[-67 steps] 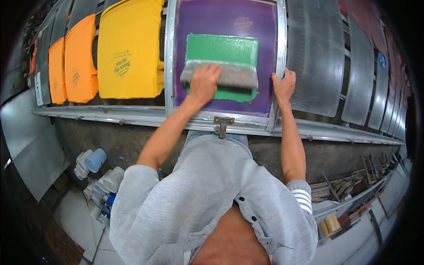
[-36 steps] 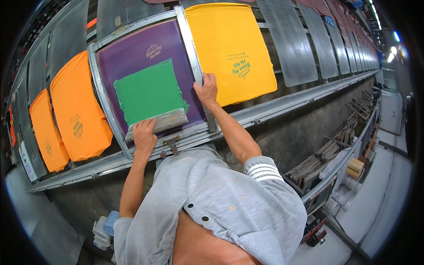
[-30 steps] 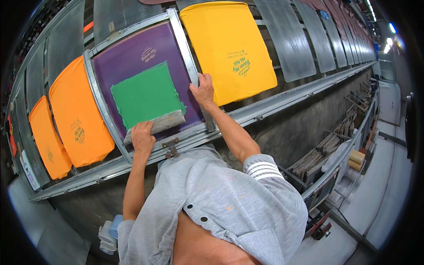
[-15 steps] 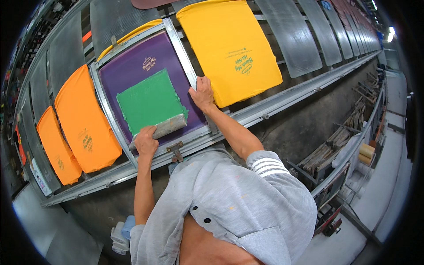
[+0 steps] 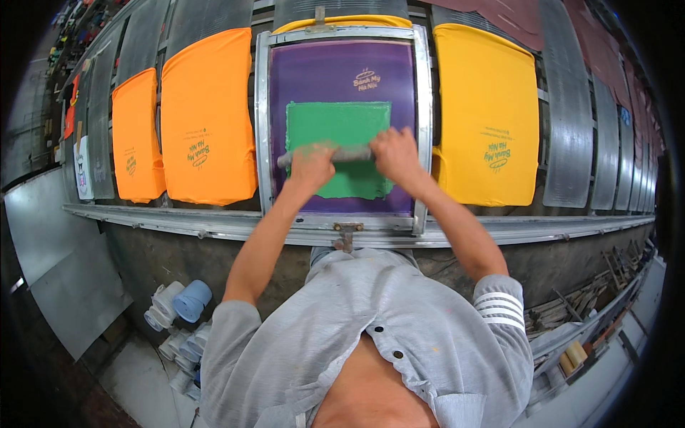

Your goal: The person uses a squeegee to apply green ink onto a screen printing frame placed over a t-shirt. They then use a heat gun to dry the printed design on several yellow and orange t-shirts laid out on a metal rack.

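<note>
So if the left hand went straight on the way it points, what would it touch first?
Past the grey squeegee it holds, the left hand would probably meet the green ink on the purple screen first; its height above the ink is hard to judge.

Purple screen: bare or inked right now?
Inked: a green patch covers part of the purple screen, with purple showing around it; the left hand and right hand grip the squeegee over it.
</note>
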The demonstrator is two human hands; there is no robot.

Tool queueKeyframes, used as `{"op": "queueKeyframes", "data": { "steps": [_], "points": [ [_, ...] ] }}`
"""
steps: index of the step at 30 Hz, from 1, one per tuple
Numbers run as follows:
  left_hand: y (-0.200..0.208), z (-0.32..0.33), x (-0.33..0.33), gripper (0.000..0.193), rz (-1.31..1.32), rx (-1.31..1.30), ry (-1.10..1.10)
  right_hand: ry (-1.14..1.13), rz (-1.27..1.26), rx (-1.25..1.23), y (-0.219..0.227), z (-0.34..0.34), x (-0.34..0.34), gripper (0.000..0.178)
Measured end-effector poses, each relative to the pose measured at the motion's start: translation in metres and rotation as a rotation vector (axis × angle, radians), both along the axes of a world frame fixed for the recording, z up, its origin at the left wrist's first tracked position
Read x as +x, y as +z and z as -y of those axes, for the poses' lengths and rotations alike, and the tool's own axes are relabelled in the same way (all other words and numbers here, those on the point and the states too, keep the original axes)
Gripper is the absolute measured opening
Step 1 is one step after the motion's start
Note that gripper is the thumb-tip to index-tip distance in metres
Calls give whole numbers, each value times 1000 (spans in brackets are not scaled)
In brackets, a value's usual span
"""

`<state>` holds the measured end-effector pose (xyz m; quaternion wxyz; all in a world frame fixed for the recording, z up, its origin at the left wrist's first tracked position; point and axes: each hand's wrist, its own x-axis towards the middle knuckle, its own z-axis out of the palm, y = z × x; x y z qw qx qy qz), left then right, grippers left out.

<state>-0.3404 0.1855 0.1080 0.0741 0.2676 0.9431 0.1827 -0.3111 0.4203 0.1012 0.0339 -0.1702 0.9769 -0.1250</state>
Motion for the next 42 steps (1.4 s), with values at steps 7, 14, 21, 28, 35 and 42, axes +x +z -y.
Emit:
{"op": "queueKeyframes", "data": {
  "steps": [7,14,21,28,35,42],
  "points": [
    [-24,31,-125,24,-81,14,-6,-29,-4,-107,-10,-21,-90,20],
    [-26,56,2,32,-60,63,38,-51,-53,-126,-15,12,30,22],
    [-5,72,54,36,94,-3,18,-8,110,-171,4,22,82,18],
    [-13,31,-112,35,-27,-71,19,-88,53,-53,2,-15,-73,17],
    [-27,49,-27,40,-20,7,-5,-68,-74,-130,-18,5,10,17],
    [-5,69,61,35,42,37,21,-47,41,-180,-3,26,94,18]
  ]
}}
